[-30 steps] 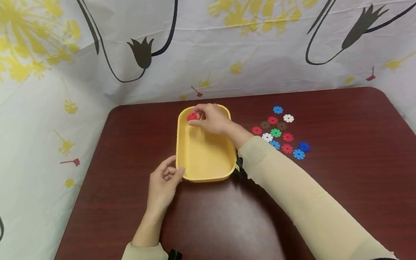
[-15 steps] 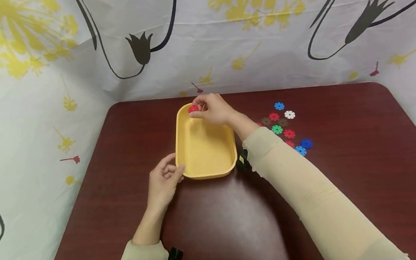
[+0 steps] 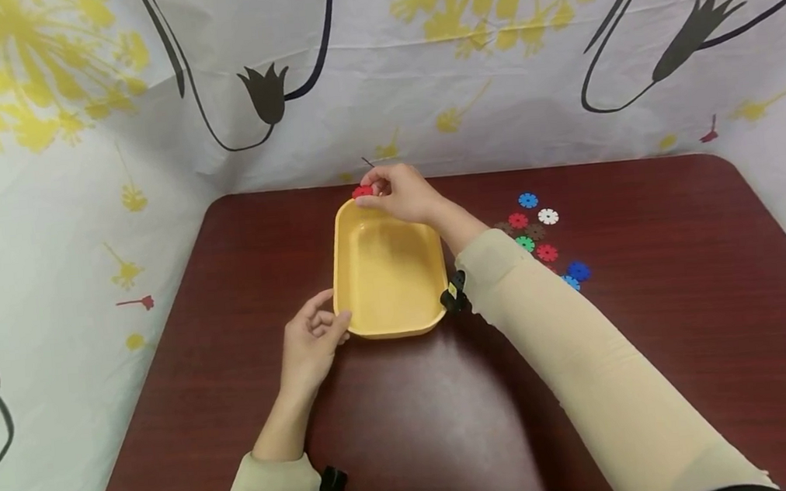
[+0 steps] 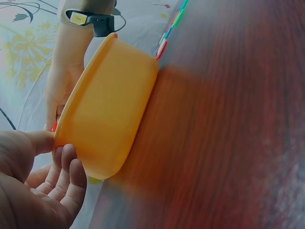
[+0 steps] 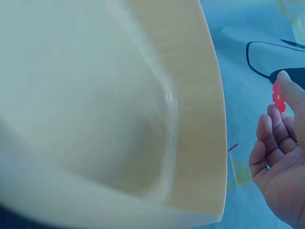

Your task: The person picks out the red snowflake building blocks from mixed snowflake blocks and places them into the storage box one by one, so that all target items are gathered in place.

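Observation:
My left hand holds the near left corner of a yellow plastic tray, thumb at the rim and fingers against the outer wall. The left wrist view shows that grip on the tray's side. Up at the tray's far rim, my right hand pinches a small red notched disc between thumb and fingertips. In the right wrist view, the red disc sits beyond the rim, edge-on between thumb and finger. The tray's inside shows no discs in the head view.
Several flat notched discs lie right of the tray, among them a white one, a green one and a dark blue one. My right sleeve hides some. A patterned cloth hangs behind the dark red table.
My right hand has risen with the red disc from inside the tray's far end to its far rim. The left hand keeps its hold on the corner.

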`<state>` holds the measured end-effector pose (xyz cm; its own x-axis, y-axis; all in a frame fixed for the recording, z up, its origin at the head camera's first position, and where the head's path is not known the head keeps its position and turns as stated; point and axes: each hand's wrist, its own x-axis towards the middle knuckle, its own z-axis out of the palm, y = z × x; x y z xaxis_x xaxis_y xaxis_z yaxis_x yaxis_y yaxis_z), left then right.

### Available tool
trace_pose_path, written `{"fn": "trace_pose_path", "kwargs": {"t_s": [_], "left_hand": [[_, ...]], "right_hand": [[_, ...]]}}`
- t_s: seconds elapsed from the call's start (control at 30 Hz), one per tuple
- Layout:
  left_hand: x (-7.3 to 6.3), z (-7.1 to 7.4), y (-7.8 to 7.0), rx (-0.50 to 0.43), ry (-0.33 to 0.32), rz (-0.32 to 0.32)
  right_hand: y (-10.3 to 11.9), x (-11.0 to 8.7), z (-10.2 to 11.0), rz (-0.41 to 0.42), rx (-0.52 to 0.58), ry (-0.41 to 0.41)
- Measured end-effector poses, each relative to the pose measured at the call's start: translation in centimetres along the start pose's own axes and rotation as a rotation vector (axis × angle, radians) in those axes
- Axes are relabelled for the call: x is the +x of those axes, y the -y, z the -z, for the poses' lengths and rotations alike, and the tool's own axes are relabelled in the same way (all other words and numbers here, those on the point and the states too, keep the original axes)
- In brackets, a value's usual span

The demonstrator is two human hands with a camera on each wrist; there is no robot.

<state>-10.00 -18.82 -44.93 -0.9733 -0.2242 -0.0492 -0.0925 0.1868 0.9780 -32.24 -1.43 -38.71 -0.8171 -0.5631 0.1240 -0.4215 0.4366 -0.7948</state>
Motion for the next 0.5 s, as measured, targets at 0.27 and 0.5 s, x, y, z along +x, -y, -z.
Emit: {"fn": "trace_pose_path", "kwargs": {"t_s": [0.27,0.5], "left_hand": [[-0.2,0.0,-0.1,-0.002,-0.006,0.01],[-0.3,0.1,-0.1,-0.003,-0.003,0.002]], "right_hand": [[0.1,0.7,-0.9,-0.007,0.027,-0.015],[-0.2,1.3,-2.4,-0.033,0.002,-0.014]]}}
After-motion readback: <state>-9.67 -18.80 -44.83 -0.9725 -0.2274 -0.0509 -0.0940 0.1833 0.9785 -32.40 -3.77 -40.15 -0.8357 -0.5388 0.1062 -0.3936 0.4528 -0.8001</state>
